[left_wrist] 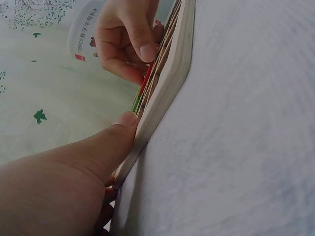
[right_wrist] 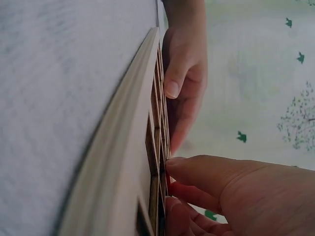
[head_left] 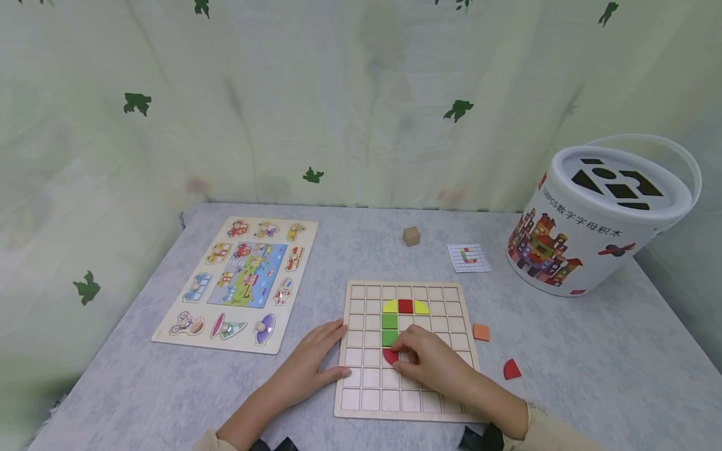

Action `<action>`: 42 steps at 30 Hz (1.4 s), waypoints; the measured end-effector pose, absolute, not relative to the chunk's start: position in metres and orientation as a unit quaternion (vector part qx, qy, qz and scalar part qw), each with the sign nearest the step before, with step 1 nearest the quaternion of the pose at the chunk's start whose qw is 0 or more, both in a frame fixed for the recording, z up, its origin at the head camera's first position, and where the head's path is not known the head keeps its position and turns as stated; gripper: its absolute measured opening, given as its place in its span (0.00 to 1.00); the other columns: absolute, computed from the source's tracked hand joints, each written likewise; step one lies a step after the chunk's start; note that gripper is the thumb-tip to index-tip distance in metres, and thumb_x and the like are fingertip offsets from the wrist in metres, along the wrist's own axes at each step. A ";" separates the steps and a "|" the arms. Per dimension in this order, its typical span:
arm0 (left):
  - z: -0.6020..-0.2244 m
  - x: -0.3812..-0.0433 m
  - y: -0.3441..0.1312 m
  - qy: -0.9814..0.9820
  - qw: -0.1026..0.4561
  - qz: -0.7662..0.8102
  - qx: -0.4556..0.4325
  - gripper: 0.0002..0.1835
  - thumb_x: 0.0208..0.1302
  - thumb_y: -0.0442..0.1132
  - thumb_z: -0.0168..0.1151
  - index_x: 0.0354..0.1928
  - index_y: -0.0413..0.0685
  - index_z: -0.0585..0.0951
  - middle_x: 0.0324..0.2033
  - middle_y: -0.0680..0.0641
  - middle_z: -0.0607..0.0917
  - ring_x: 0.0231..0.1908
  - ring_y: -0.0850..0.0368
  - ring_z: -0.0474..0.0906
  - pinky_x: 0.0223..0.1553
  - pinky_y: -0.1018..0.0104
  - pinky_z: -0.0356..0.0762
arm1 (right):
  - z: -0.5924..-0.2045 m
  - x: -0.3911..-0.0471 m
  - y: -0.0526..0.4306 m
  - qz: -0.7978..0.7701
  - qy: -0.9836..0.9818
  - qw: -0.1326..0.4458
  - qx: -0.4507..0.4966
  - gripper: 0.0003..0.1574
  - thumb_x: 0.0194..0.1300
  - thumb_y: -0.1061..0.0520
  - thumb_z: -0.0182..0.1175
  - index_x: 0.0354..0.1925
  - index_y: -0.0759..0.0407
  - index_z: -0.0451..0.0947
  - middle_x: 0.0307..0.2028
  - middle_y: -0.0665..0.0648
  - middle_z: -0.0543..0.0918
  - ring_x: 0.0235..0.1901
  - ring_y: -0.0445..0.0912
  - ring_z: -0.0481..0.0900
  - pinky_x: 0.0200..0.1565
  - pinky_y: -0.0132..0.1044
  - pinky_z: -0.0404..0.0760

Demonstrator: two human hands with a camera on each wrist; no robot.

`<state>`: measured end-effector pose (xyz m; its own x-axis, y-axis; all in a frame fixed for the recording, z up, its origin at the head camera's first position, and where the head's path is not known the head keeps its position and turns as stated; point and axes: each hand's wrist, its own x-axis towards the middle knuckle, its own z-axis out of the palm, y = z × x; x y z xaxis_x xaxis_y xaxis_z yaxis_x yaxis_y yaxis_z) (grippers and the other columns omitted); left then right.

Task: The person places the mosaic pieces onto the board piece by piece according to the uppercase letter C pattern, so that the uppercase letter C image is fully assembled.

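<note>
A square wooden grid board (head_left: 371,398) lies on the table. My left hand (head_left: 304,363) steadies its left edge, thumb and fingers spread along the rim; the left wrist view shows the thumb (left_wrist: 110,145) on the edge. With thumb and index finger, my right hand (head_left: 431,360) pinches a red quarter-circle tile (head_left: 389,356) at a cell below two green square tiles (head_left: 389,329). Its other fingers curl underneath, and part of the tile is hidden. Above the green tiles, a red square tile (head_left: 405,306) sits between two yellow quarter-circle tiles (head_left: 421,307).
Right of the board lie an orange square tile (head_left: 481,332) and another red quarter-circle (head_left: 512,369). Behind it are a small wooden cube (head_left: 412,236) and a pattern card (head_left: 479,260). A white bucket (head_left: 592,232) stands at right, a vehicle puzzle board (head_left: 169,332) at left.
</note>
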<state>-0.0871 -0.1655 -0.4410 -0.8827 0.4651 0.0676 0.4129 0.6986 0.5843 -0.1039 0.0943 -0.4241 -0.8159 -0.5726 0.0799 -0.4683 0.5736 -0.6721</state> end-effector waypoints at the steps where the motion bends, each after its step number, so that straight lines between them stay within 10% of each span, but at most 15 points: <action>1: -0.441 -0.087 -0.166 0.921 0.043 0.307 0.238 0.40 0.55 0.58 0.58 0.65 0.42 0.62 0.65 0.46 0.59 0.64 0.50 0.52 0.60 0.52 0.53 | -0.424 -0.104 0.095 -0.355 0.884 0.077 -0.292 0.10 0.53 0.55 0.66 0.36 0.52 0.78 0.28 0.44 0.71 0.25 0.37 0.67 0.25 0.26 0.70; 10: -0.441 -0.087 -0.165 0.919 0.040 0.310 0.239 0.40 0.55 0.58 0.58 0.65 0.42 0.62 0.65 0.46 0.59 0.64 0.50 0.52 0.60 0.52 0.53 | -0.406 -0.100 0.110 -0.411 0.859 0.117 -0.283 0.21 0.54 0.54 0.65 0.47 0.54 0.75 0.38 0.47 0.75 0.33 0.39 0.72 0.32 0.30 0.75; 27: -0.441 -0.086 -0.165 0.919 0.039 0.312 0.238 0.40 0.55 0.57 0.59 0.65 0.42 0.62 0.65 0.46 0.59 0.64 0.49 0.51 0.60 0.51 0.53 | -0.404 -0.103 0.193 -0.376 0.906 -0.001 -0.195 0.32 0.51 0.54 0.67 0.56 0.56 0.72 0.53 0.54 0.74 0.54 0.52 0.69 0.50 0.51 0.71; 42: -0.441 -0.087 -0.166 0.918 0.042 0.312 0.240 0.40 0.55 0.58 0.58 0.65 0.42 0.62 0.65 0.46 0.59 0.64 0.50 0.52 0.60 0.51 0.54 | -0.433 -0.120 0.224 -0.334 0.932 0.025 -0.138 0.18 0.52 0.63 0.65 0.44 0.58 0.77 0.44 0.54 0.76 0.47 0.51 0.72 0.48 0.50 0.72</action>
